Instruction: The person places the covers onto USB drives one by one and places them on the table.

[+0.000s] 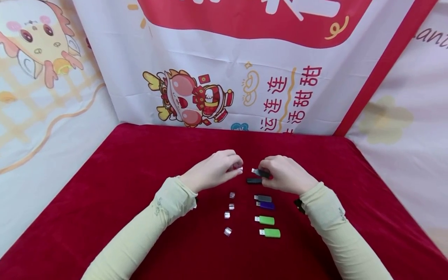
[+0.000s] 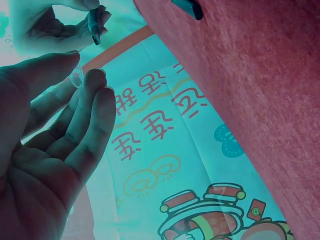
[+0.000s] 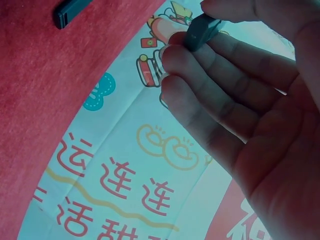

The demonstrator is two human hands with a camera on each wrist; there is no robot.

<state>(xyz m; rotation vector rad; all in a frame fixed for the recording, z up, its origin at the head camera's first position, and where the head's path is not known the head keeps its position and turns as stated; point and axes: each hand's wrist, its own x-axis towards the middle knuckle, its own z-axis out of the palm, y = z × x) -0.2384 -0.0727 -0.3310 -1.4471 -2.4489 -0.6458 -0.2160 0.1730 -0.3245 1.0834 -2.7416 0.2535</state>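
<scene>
The left hand (image 1: 214,168) pinches a clear cap (image 1: 240,169) between thumb and fingertips. Facing it, the right hand (image 1: 288,174) grips a dark stick (image 1: 261,173), a USB drive, between thumb and fingers, its metal plug pointing toward the cap. Cap and stick are near each other, with a gap between them. Both hands are above a red cloth (image 1: 87,198), and both arms wear pale yellow sleeves (image 1: 129,243).

On the cloth, a black stick (image 1: 253,181) lies just below the held one. Nearer the person, in a rough column, come a gray stick (image 1: 264,198), a purple stick (image 1: 267,205) close beside it, then two green sticks (image 1: 267,220), their plugs all pointing left. To the left of these lies a column of four loose caps (image 1: 231,206), also clear.

Behind the cloth hangs a white backdrop (image 1: 140,42) with a sideways cartoon figure and red Chinese characters.
</scene>
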